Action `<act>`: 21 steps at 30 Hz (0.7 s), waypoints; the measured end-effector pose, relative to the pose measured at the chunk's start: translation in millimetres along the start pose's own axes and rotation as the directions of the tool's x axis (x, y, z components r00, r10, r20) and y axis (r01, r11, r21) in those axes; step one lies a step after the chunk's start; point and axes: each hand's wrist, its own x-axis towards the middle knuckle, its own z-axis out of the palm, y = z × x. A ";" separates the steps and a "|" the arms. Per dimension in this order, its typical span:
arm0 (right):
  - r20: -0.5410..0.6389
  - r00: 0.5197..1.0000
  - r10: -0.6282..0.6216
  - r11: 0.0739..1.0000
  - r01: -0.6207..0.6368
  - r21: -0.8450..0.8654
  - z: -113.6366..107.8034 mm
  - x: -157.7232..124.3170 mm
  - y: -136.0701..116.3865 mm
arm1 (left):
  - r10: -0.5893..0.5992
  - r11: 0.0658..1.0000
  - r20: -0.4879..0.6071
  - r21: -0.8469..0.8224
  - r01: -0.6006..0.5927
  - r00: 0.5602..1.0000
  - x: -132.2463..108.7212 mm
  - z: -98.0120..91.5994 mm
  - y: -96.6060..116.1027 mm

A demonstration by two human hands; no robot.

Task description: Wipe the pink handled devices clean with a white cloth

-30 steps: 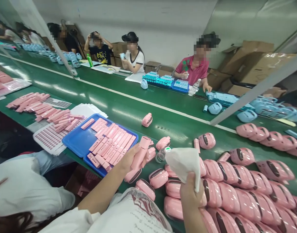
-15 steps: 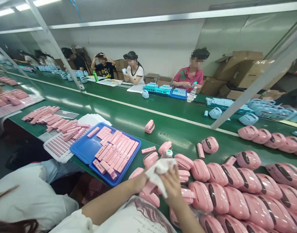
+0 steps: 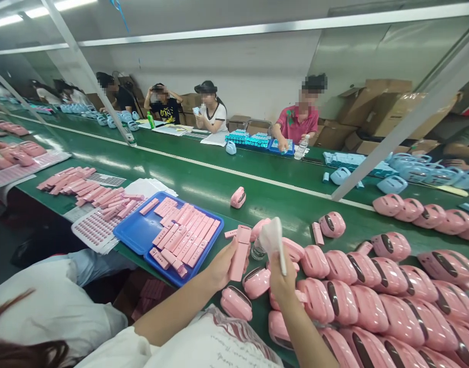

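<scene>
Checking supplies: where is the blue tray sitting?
In the head view, the blue tray lies left of the left hand, at the green table's near edge.

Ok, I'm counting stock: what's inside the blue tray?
Rows of pink bars cover the right part of the blue tray; its left part is bare. Any beneath them are hidden. The left hand holds one bar, the right hand a cloth.

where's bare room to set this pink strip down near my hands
Bare green belt lies between the lone pink case and the white line. The blue tray has a bare left corner too. Around the right hand the pink cases are packed tight.
</scene>
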 end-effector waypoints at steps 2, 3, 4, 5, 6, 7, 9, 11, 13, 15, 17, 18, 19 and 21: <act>0.205 0.904 -0.376 0.910 0.402 -0.104 9.5 -0.3 -2.3 | -0.053 0.999 -0.040 0.010 0.053 0.998 2.6 0.0 -4.2; 0.302 0.805 -0.511 0.819 0.563 -0.113 13.5 -3.0 -3.9 | -0.062 0.998 -0.055 0.009 0.063 0.997 4.0 -0.1 -4.2; 0.386 0.700 -0.601 0.733 0.675 -0.082 16.3 -7.3 -5.1 | -0.058 0.998 -0.066 0.002 0.058 0.996 5.1 -0.5 -2.5; 0.457 0.601 -0.656 0.669 0.743 -0.018 17.5 -12.9 -5.5 | -0.046 0.999 -0.070 -0.007 0.046 0.996 5.8 -1.3 0.3; 0.506 0.526 -0.684 0.637 0.768 0.062 17.1 -18.9 -4.6 | -0.034 0.999 -0.065 -0.014 0.033 0.997 6.1 -2.7 3.9; 0.533 0.493 -0.688 0.647 0.750 0.141 15.1 -24.5 -2.3 | -0.023 1.000 -0.058 -0.014 0.022 0.998 5.9 -4.5 7.6; 0.476 0.692 -0.543 0.830 0.529 0.177 8.1 -31.1 5.7 | 0.004 1.000 -0.044 0.008 -0.003 0.999 4.4 -9.1 13.4; 0.258 0.951 -0.168 0.982 0.140 0.126 0.3 -28.7 14.8 | 0.016 0.999 -0.040 0.045 -0.014 0.999 2.8 -13.5 15.4; 0.018 0.982 0.186 0.975 -0.187 0.118 -4.8 -18.4 20.1 | 0.029 0.998 -0.062 0.052 -0.026 0.998 2.7 -15.9 13.5; -0.094 0.940 0.327 0.940 -0.313 0.138 -4.9 -6.1 20.3 | 0.041 0.999 -0.096 0.029 -0.038 0.995 4.9 -16.2 8.2; -0.114 0.916 0.385 0.917 -0.366 0.157 1.2 1.5 17.8 | 0.021 1.000 -0.125 0.017 -0.019 0.992 9.2 -15.4 0.6; -0.095 0.933 0.348 0.932 -0.333 0.142 6.4 2.3 17.1 | -0.007 1.000 -0.137 0.019 0.010 0.991 11.8 -15.1 -3.5; -0.046 0.965 0.259 0.962 -0.254 0.103 12.7 1.0 17.2 | -0.034 0.999 -0.147 0.018 0.037 0.989 14.5 -14.9 -7.5; 0.125 0.992 -0.034 0.999 0.039 -0.035 26.2 -6.6 20.6 | -0.062 0.998 -0.169 -0.003 0.063 0.984 20.1 -15.8 -13.2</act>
